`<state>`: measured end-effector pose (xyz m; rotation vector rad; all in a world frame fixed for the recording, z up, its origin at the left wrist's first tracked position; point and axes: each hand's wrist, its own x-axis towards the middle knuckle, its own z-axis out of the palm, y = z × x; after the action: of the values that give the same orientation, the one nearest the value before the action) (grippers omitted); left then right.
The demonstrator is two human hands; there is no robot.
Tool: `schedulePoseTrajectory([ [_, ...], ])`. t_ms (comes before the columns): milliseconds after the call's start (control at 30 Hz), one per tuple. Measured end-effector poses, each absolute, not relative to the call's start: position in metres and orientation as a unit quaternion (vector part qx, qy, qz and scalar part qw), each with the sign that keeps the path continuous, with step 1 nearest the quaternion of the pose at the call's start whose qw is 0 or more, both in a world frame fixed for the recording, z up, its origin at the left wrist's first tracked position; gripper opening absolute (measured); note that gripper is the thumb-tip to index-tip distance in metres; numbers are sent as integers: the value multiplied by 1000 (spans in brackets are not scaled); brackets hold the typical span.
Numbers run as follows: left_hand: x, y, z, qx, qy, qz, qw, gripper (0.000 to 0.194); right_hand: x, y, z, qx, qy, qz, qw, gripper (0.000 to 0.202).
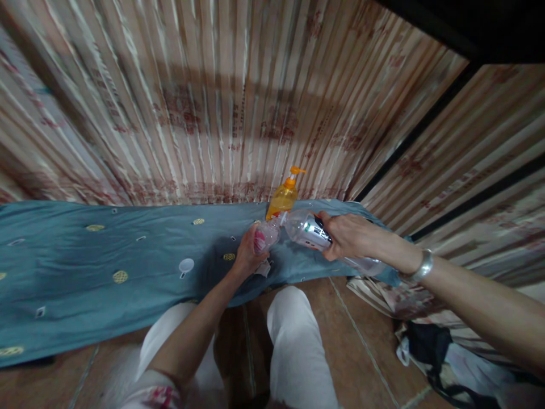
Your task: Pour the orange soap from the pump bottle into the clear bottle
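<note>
My left hand is closed around a small clear plastic bottle with a pink patch on it, its neck tilted up to the right. A large clear plastic bottle with a silver-and-black label lies almost level in the grip of my right hand. The mouths of the two bottles meet or nearly meet; whether they touch I cannot tell. Just behind them stands a yellow pump bottle with an orange pump head. A small pale piece, perhaps paper, shows below my left hand.
A blue-green cloth with yellow and white prints covers the long low surface in front of me. Behind it rises a pleated, patterned curtain. Dark bars run along the right. Bags and cloth lie on the tiled floor at lower right.
</note>
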<state>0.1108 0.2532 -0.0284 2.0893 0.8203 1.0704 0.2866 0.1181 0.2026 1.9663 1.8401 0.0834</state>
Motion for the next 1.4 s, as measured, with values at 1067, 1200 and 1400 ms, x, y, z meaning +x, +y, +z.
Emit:
schedulePoseTrajectory([
  [1067,111,254,-30,802,317,407,302,88,287,118,202,710,669,37,217,64],
  [1200,110,253,-28,799,315,409,308,87,287,118,202,705,673,33,220,66],
  [1400,111,254,-29,800,315,409,306,86,287,118,202,709,670,28,219,65],
])
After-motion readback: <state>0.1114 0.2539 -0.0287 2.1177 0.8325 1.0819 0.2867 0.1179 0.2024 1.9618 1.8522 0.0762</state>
